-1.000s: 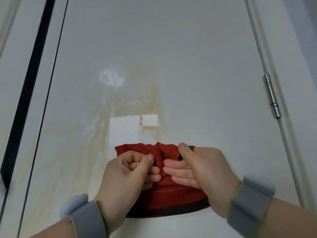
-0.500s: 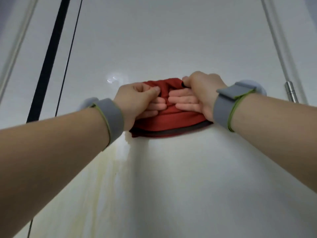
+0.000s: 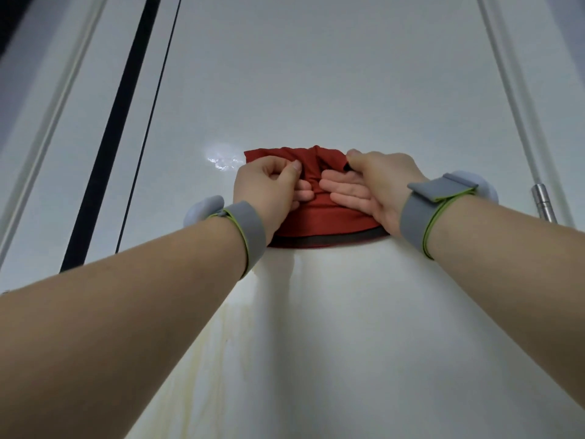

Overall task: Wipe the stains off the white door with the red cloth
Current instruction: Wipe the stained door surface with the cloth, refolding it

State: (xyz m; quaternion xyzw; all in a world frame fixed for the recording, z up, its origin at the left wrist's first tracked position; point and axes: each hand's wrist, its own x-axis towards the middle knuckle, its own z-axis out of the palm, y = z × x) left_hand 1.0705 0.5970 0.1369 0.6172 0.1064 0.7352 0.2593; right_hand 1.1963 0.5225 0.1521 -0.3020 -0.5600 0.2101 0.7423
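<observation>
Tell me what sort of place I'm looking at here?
Probably indoors, right up against a doorway. A glossy white door fills the view, with a metal hinge at its right edge and a frame on the left. Nothing shows which room it is.

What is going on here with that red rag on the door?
A person is cleaning a white door. Both the left hand and the right hand grip a bunched red cloth and press it flat against the panel. Yellowish stains show below the cloth, and a wet-looking shiny patch sits just to its left.
</observation>
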